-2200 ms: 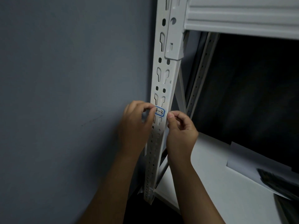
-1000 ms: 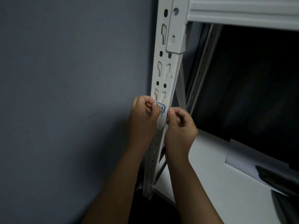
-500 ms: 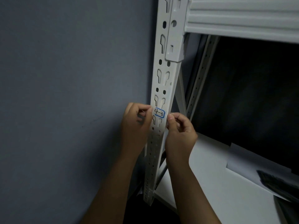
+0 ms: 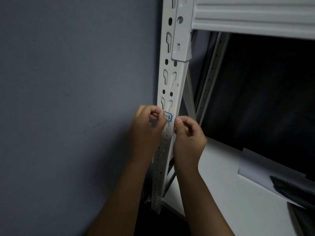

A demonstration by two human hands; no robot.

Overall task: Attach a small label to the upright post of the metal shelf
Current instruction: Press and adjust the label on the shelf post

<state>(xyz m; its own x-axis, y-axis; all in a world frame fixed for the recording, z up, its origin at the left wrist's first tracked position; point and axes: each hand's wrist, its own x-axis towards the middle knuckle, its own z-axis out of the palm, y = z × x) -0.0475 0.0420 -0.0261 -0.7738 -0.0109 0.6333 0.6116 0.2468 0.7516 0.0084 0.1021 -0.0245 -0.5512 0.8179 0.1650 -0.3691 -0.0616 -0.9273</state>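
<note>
we seem to be in a storeroom or stockroom: a white boltless metal shelf post (image 4: pixel 167 82) punched with keyhole slots stands against a bare grey-blue wall (image 4: pixel 68 99), carrying a ribbed beam (image 4: pixel 255 16) and a white shelf board (image 4: pixel 230 193) with loose paper sheets (image 4: pixel 255 169).

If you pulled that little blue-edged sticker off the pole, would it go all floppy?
Probably floppy: the label looks paper-thin and lies flat on the upright post. Likely very light, since it is tiny beside the left hand. It may cling to fingers, if sticky.
</note>
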